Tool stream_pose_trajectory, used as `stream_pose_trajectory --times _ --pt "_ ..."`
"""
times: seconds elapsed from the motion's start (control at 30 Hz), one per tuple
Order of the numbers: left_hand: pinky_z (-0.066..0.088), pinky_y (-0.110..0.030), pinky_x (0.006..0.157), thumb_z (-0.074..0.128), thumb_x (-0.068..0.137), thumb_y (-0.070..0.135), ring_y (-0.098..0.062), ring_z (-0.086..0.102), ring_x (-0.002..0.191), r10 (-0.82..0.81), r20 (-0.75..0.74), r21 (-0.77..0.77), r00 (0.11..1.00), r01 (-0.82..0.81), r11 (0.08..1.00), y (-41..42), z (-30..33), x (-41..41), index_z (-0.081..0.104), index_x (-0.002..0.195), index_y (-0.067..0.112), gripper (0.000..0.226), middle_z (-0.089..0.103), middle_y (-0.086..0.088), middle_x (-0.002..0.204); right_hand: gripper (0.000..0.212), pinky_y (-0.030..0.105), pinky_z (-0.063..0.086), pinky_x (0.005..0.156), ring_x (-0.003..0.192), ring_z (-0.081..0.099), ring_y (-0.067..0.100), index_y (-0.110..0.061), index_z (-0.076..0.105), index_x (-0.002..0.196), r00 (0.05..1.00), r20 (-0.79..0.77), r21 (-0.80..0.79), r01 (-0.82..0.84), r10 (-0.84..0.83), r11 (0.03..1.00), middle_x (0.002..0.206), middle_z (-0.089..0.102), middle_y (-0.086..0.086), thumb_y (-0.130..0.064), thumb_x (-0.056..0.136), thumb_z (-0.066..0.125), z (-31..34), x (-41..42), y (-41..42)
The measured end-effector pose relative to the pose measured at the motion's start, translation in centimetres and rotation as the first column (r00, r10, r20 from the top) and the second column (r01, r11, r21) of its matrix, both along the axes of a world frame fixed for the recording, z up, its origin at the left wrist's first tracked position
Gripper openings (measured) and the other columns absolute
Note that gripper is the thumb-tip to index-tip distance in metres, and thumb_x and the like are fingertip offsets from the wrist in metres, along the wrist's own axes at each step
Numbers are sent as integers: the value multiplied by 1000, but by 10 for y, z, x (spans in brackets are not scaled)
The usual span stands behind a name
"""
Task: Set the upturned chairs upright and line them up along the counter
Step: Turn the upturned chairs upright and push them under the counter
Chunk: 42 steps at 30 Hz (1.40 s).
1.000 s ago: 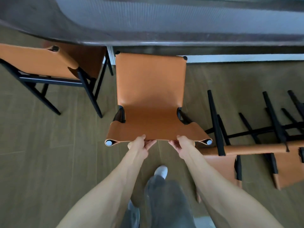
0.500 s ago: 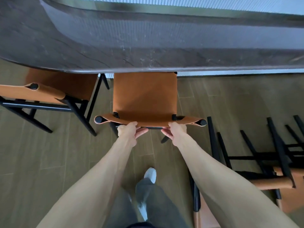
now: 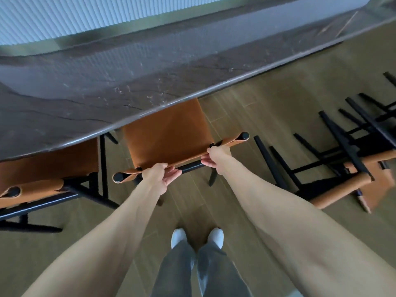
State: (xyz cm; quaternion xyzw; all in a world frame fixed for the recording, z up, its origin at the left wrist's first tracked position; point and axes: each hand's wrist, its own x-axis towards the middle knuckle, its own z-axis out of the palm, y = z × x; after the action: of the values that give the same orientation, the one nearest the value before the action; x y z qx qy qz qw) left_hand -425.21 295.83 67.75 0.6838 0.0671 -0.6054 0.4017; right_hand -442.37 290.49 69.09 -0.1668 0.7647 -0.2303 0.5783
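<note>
- The left hand (image 3: pixel 157 175) is curled over the top edge of the middle chair's (image 3: pixel 169 136) backrest near its left end, thumb and palm on the tan leather, fingers partly spread below it toward the black crossbar (image 3: pixel 191 167).
- The right hand (image 3: pixel 215 155) is closed on the same top edge near its right end, fingers wrapped under the leather.
- The middle chair stands upright on the floor, its tan seat partly tucked beneath the overhanging edge of the dark counter (image 3: pixel 107 86); black round caps show at both ends of the backrest roll.
- Just to its left a second upright chair (image 3: pixel 47 168) of the same tan leather and black frame also sits with its seat under the counter edge, close beside the middle chair but apart from it.
- To the right, upturned chairs (image 3: pixel 347 155) lie on the wooden floor (image 3: pixel 267 99) with black legs pointing up and away, tan leather against the floor; how many there are is hard to tell in the tangle of legs.
- The person stands directly behind the held chair, grey trousers (image 3: pixel 199 269) and white shoes (image 3: pixel 179 236) visible between the forearms.
- A pale ribbed wall (image 3: pixel 85 16) runs beyond the counter.
</note>
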Motion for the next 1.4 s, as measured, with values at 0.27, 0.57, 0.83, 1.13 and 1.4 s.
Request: stream_pose_trajectory --times 0.27,0.57,0.83,1.13,1.4 --pt "64 -41 64 53 103 17 -32 73 82 -473 18 -175 881 469 866 7 64 -111 64 100 -3 24 72 -20 96 20 42 57 95 99 72 25 -11 68 99 988 1 -342 148 -157 928 106 75 9 -27 100 56 45 -68 72" --pt "54 -37 97 54 102 34 -18 69 105 -821 427 -422 379 887 190 125 106 -276 73 108 15 27 74 -3 108 26 35 54 95 99 69 18 -16 72 99 801 -18 -534 498 -598 683 107 75 6 -35 101 54 94 -222 279" --pt "54 -34 87 55 100 40 -16 66 107 -902 334 -490 273 868 81 331 113 -368 66 124 15 37 70 -4 119 31 41 51 103 99 72 18 -17 73 98 597 -23 -592 638 -802 492 102 77 1 -39 100 52 121 -300 527" --pt "58 -29 74 64 92 39 -16 74 91 -872 467 -503 146 855 -126 427 138 -456 77 93 22 21 78 5 87 29 52 43 110 104 69 21 -20 75 94 503 -90 -601 660 -859 450 101 77 -1 -40 98 55 144 -369 679" --pt "60 -35 70 63 93 19 -22 67 68 -880 447 -429 159 902 -55 370 128 -576 74 92 4 18 71 -9 80 28 47 48 105 106 68 19 -21 75 95 586 -190 -585 577 -788 570 101 77 -5 -41 96 56 141 -460 663"
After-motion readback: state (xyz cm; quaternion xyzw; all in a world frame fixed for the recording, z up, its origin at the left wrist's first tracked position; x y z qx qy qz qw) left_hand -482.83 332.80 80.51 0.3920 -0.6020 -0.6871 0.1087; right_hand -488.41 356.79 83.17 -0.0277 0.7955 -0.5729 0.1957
